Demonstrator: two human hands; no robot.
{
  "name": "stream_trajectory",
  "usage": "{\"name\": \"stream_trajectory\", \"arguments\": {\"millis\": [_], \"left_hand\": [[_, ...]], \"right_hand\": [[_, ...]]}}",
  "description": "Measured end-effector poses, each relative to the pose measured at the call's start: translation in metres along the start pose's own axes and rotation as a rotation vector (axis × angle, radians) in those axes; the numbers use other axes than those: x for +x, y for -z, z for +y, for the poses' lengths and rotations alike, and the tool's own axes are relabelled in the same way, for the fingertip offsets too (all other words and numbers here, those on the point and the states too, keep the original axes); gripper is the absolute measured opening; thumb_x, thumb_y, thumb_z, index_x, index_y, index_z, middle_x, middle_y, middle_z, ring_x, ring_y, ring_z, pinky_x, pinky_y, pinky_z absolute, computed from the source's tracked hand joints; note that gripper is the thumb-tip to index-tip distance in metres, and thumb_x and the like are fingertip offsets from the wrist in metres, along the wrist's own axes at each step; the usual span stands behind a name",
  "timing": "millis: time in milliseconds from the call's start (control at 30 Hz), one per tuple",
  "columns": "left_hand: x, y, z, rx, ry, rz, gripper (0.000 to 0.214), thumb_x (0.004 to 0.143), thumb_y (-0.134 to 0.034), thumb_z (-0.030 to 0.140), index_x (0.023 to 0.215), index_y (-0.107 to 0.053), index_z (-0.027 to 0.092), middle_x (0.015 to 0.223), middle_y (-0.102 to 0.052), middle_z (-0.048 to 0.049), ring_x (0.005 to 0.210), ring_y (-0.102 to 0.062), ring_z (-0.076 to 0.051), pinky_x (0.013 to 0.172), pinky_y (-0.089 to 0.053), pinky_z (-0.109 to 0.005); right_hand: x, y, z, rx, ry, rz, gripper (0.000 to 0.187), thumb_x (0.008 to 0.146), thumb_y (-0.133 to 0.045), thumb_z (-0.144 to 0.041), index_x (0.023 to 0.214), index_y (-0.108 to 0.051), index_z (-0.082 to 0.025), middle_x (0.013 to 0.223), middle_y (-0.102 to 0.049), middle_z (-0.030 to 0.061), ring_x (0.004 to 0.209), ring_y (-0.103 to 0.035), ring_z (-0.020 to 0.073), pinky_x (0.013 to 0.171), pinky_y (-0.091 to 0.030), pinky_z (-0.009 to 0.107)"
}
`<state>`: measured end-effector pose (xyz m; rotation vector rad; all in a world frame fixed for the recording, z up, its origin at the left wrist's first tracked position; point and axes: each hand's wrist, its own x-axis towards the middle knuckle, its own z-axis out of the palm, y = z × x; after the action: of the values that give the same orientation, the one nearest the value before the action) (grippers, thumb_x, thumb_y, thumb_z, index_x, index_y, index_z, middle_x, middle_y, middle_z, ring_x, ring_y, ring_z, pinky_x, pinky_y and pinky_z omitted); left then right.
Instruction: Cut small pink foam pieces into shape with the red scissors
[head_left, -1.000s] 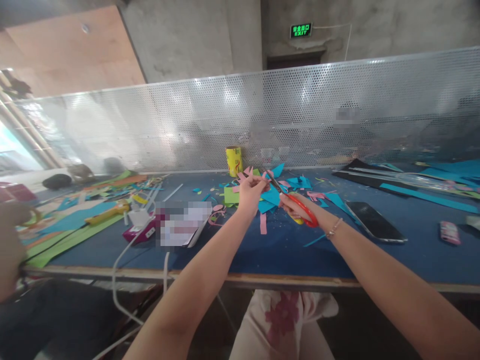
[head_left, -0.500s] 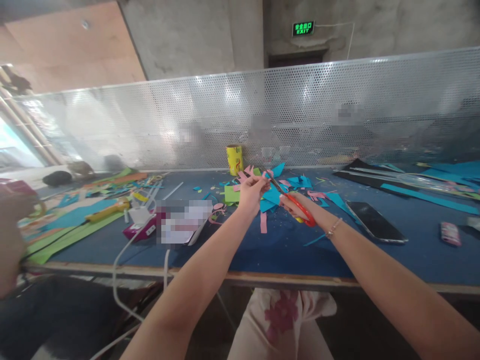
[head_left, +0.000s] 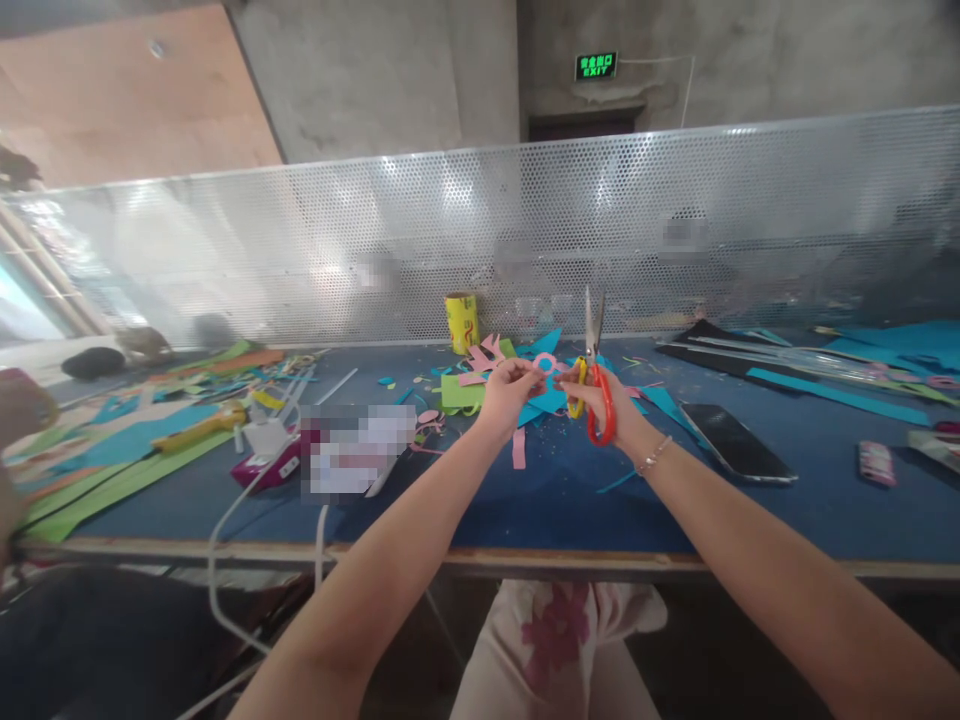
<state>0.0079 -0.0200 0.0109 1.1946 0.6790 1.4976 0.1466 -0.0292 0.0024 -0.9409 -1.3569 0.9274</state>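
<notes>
A pair of scissors (head_left: 599, 405) with red and yellow handles hangs on my right hand (head_left: 604, 392), its slightly parted blades pointing up and away from me. My left hand (head_left: 507, 388) is pinched at the lower edge of a small pink ring-shaped paper piece (head_left: 546, 358). My right thumb and forefinger come close to that piece from the other side; whether they touch it I cannot tell. Beneath both hands lie blue paper scraps (head_left: 545, 403), a green scrap (head_left: 454, 392) and pink strips (head_left: 519, 449).
A yellow tape roll (head_left: 462, 323) stands by the perforated metal screen (head_left: 337, 250). A phone (head_left: 735, 442) lies on the right, a small pink packet (head_left: 876, 463) beyond it. On the left are a magenta power strip (head_left: 262, 470), a yellow glue gun (head_left: 199, 428) and coloured sheets. Part of another person shows at far left.
The scissors have swung from pointing at the paper in my left hand to pointing upward. My right fingers have come nearer my left, and the pink ring now shows between them.
</notes>
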Motion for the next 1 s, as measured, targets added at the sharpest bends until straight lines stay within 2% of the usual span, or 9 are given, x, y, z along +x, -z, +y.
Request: {"name": "stream_trajectory", "arguments": {"millis": [167, 400, 633, 833, 1000], "left_hand": [[-0.0034, -0.0013, -0.003, 0.015, 0.006, -0.076, 0.02, 0.062, -0.07, 0.02, 0.067, -0.052, 0.015, 0.062, -0.061, 0.0008, 0.056, -0.057, -0.007, 0.059, -0.048, -0.022], [-0.0036, -0.001, -0.0037, 0.066, -0.012, -0.113, 0.023, 0.061, -0.072, 0.025, 0.067, -0.051, 0.015, 0.06, -0.06, 0.0018, 0.054, -0.057, -0.007, 0.059, -0.048, -0.022], [-0.0032, -0.0003, -0.0039, 0.188, -0.12, -0.099, 0.022, 0.064, -0.07, 0.027, 0.067, -0.05, 0.017, 0.054, -0.056, 0.0045, 0.051, -0.055, -0.007, 0.058, -0.047, -0.022], [-0.0016, 0.0005, -0.0055, 0.202, -0.131, -0.142, 0.023, 0.063, -0.07, 0.028, 0.066, -0.05, 0.017, 0.052, -0.055, 0.0046, 0.051, -0.055, -0.008, 0.057, -0.047, -0.023], [-0.0012, -0.0002, -0.0057, 0.191, -0.118, -0.158, 0.02, 0.062, -0.071, 0.027, 0.068, -0.054, 0.017, 0.054, -0.056, 0.0037, 0.051, -0.054, -0.008, 0.056, -0.047, -0.023]], "right_hand": [[-0.0032, -0.0027, -0.0072, 0.077, -0.037, 0.026, 0.037, 0.051, -0.074, -0.034, 0.073, -0.049, -0.018, 0.066, -0.054, -0.0019, 0.056, -0.052, 0.0107, 0.057, -0.045, 0.028], [-0.0037, -0.0016, -0.0047, 0.057, 0.016, 0.03, 0.035, 0.054, -0.073, -0.036, 0.073, -0.051, -0.017, 0.063, -0.052, -0.0028, 0.057, -0.053, 0.0114, 0.056, -0.044, 0.027], [-0.0044, -0.0019, -0.0072, 0.094, 0.013, 0.022, 0.033, 0.055, -0.073, -0.034, 0.074, -0.051, -0.017, 0.068, -0.055, -0.0012, 0.06, -0.054, 0.0112, 0.059, -0.045, 0.027], [-0.0047, -0.0021, -0.0074, 0.12, -0.021, 0.003, 0.031, 0.056, -0.072, -0.033, 0.072, -0.051, -0.017, 0.063, -0.052, -0.0032, 0.056, -0.051, 0.0095, 0.055, -0.043, 0.026], [-0.0035, -0.0022, -0.0074, 0.225, -0.08, 0.02, 0.032, 0.051, -0.075, -0.025, 0.069, -0.051, -0.017, 0.059, -0.05, -0.005, 0.051, -0.047, 0.0075, 0.05, -0.039, 0.024]]}}
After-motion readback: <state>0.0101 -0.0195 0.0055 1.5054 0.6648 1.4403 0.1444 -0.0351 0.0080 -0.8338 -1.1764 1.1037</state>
